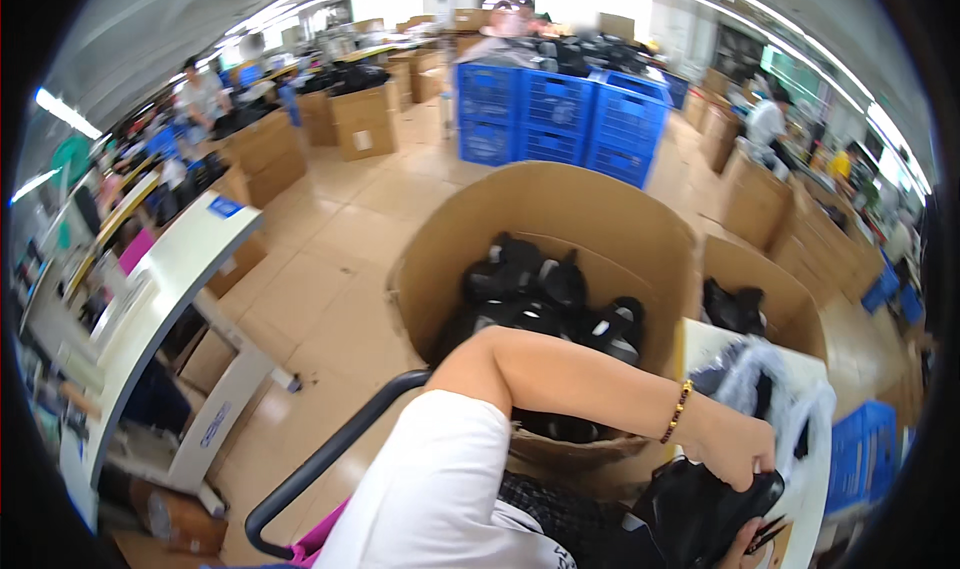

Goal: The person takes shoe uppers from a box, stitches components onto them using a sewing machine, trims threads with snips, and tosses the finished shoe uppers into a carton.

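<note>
My left arm (570,369) reaches across to the lower right, a beaded bracelet at the wrist. My left hand (735,447) is closed on the upper edge of a glossy black soft item (695,514), whose exact kind I cannot make out. Below it, partly hidden by that item, my right hand (742,544) curls at its lower side. A small dark pointed tool (768,532), perhaps thread snips, sticks out from the right hand. Both hands are over the near end of a white table (812,489).
A large cardboard box (545,184) with several black items (510,269) stands in front; a smaller box (790,289) is beside it. Clear plastic bags (800,399) lie on the table. Blue crates (560,109) are stacked beyond. A black curved bar (340,449) is at my left. People work further off.
</note>
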{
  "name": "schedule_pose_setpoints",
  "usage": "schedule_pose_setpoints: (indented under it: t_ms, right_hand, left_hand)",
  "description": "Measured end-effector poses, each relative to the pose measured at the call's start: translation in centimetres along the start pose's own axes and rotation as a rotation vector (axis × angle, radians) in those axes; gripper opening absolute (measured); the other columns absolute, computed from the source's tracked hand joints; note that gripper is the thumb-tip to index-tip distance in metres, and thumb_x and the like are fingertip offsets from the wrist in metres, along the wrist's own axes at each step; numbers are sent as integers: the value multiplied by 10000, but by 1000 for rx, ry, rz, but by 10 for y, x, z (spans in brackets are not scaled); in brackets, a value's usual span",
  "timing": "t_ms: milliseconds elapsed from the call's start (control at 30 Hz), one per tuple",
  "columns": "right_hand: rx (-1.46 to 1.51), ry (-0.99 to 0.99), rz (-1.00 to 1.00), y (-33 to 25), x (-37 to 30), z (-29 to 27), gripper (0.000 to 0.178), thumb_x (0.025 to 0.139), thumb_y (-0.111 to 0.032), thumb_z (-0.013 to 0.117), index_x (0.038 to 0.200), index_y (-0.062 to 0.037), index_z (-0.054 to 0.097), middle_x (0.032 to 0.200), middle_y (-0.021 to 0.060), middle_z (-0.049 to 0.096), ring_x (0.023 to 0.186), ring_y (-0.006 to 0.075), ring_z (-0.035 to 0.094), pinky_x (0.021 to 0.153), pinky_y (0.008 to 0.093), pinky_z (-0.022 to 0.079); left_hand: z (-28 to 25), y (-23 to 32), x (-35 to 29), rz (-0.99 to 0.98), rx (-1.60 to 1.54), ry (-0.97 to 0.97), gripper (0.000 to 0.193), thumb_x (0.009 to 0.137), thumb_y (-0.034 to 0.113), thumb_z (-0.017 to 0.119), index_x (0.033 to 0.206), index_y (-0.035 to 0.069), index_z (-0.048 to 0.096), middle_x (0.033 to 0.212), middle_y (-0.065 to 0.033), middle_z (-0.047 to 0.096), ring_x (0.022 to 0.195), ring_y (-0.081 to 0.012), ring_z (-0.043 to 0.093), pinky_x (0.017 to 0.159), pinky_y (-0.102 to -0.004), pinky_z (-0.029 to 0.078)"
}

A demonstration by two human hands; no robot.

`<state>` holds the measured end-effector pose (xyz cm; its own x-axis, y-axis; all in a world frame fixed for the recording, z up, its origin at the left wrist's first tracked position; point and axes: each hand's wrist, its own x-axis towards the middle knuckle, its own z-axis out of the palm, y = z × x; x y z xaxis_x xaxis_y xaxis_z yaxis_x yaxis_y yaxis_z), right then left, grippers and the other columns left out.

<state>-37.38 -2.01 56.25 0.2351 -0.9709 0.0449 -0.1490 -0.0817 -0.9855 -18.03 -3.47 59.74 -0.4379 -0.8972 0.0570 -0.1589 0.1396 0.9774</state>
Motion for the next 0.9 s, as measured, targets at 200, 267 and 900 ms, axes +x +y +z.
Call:
schedule_pose_setpoints:
  t_ms: [200,267,900]
  right_hand:
    - [-81,293,-44,18,-16,-45,340,804,-294,559,850,36,490,781,47,504,686,119,427,622,239,375]
    - [-128,322,14,14,-29,-63,306,802,-283,565,804,14,492,739,20,490,663,106,413,596,226,363]
    - [-180,869,77,33,-65,-127,290,708,-40,648,938,-8,476,534,-14,454,473,53,410,438,203,326]
  left_hand:
    - [49,-9,68,230,498,-67,163,612,51,454,711,-66,509,641,-252,520,677,-402,527,613,-442,418]
    - [69,5,86,227,514,-184,174,649,53,439,765,-66,489,650,-258,517,667,-413,513,610,-447,410]
    - [155,-24,198,216,55,-626,342,706,278,642,585,-14,513,455,-8,378,448,-80,348,424,-252,298]
